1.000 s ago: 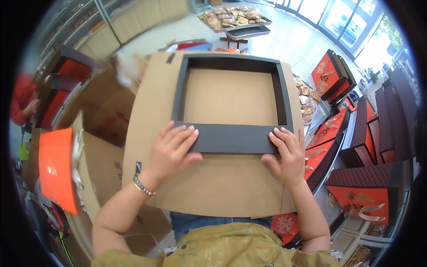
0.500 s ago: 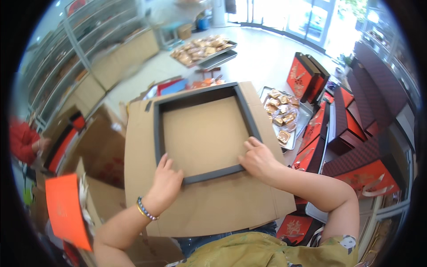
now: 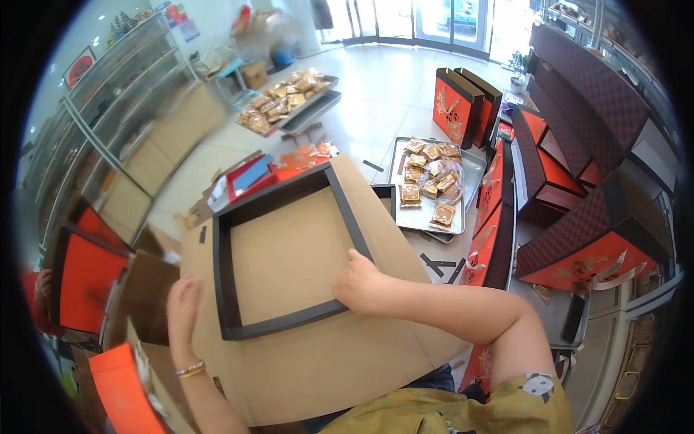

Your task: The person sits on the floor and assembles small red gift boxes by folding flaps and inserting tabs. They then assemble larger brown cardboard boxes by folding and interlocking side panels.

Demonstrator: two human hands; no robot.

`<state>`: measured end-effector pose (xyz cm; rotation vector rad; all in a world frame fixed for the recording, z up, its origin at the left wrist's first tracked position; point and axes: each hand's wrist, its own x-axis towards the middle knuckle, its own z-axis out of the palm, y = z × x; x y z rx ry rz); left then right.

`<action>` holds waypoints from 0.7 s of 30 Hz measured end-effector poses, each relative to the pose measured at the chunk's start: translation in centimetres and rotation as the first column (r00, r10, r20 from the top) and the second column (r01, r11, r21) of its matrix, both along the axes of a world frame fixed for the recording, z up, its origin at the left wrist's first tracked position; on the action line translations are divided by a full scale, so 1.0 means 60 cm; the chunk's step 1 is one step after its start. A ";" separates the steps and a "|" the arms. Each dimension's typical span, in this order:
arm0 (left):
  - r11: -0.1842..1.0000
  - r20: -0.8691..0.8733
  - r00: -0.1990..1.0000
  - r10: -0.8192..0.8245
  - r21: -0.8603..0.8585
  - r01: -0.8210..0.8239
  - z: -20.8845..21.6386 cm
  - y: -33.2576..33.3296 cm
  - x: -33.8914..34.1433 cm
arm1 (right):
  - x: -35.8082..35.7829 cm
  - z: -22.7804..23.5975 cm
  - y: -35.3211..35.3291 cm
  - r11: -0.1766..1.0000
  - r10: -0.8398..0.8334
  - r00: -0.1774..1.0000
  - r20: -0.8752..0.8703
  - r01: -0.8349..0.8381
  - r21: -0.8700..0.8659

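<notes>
A black rectangular cardboard frame (image 3: 285, 323) lies on a brown cardboard sheet (image 3: 311, 376) in front of me, and bare cardboard shows inside it. My right hand (image 3: 358, 286) grips the frame's near right corner, its fingers bent over the edge. Just left of the frame, my left hand (image 3: 185, 298) is raised off it, slightly blurred. Its fingers are loosely bent and nothing shows in them.
Trays of wrapped pastries (image 3: 443, 215) stand ahead right and far left (image 3: 278, 108). Red and black gift boxes (image 3: 459, 108) crowd the right side. An orange box panel (image 3: 124, 390) and open cartons are at left. Another person's hand (image 3: 43, 282) shows at the far left.
My left hand has let go of the frame and moved left. My right hand stays on the frame's corner. The view has turned to the right, and frame and sheet appear further left.
</notes>
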<state>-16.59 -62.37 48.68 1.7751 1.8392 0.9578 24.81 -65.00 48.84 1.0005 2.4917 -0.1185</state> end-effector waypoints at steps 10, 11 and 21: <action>0.715 -0.431 0.666 0.608 -0.065 -0.696 -0.218 -0.056 -0.216 | 0.028 -0.060 -0.001 0.989 -0.057 0.787 -0.614 0.130 0.075; 0.712 -0.424 0.647 0.634 -0.009 -0.703 -0.222 -0.067 -0.220 | 0.037 -0.060 0.011 0.977 -0.080 0.753 -0.653 0.190 0.099; 0.670 -0.500 0.499 0.708 0.251 -0.699 -0.197 -0.158 -0.170 | 0.223 -0.284 0.331 0.692 -0.411 0.639 -0.650 0.683 0.234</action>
